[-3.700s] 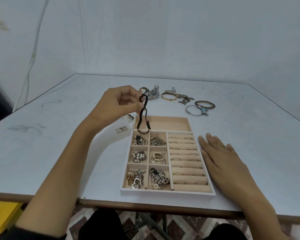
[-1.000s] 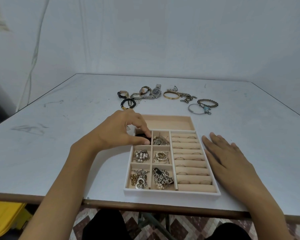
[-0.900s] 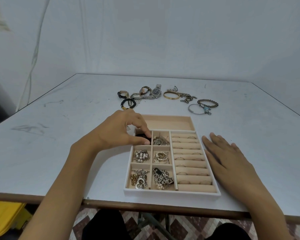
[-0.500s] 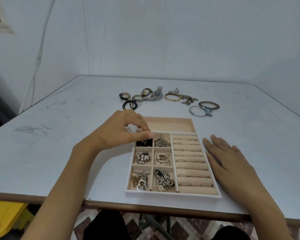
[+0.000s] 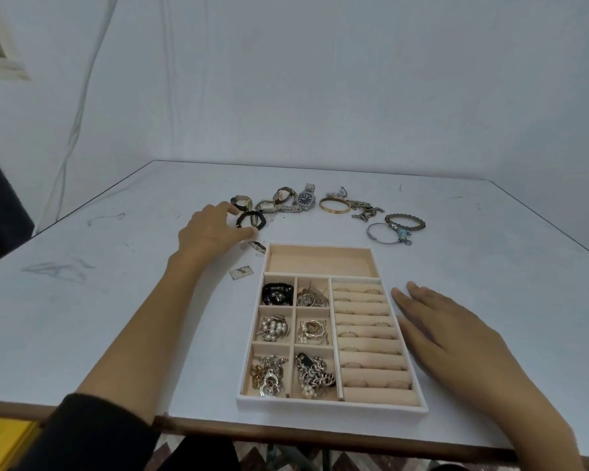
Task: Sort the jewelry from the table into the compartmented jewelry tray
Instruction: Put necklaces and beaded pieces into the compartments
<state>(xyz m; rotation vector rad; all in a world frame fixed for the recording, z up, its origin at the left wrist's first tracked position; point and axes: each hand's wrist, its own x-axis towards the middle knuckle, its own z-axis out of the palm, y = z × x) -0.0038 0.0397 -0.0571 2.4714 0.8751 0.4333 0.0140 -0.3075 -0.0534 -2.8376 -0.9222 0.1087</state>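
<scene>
The beige compartmented jewelry tray [image 5: 320, 275] sits near the table's front edge. A black cord bracelet [image 5: 277, 293] lies coiled in its top-left small cell; other cells hold chains, pearls and rings. My left hand [image 5: 211, 232] reaches out beyond the tray's left corner, fingers spread and empty, right beside a black beaded bracelet [image 5: 251, 219]. My right hand [image 5: 446, 338] lies flat on the table against the tray's right side.
Loose pieces lie in a row behind the tray: several watches [image 5: 305, 199], a gold bangle [image 5: 335, 205], a silver chain [image 5: 366, 210], a beaded bracelet [image 5: 405, 222], a silver hoop [image 5: 383, 231]. A small metal tag [image 5: 241, 272] lies left of the tray.
My left hand let the black cord bracelet down into the top-left cell, left the tray and moved up and left toward the black beaded bracelet. My right hand stayed put.
</scene>
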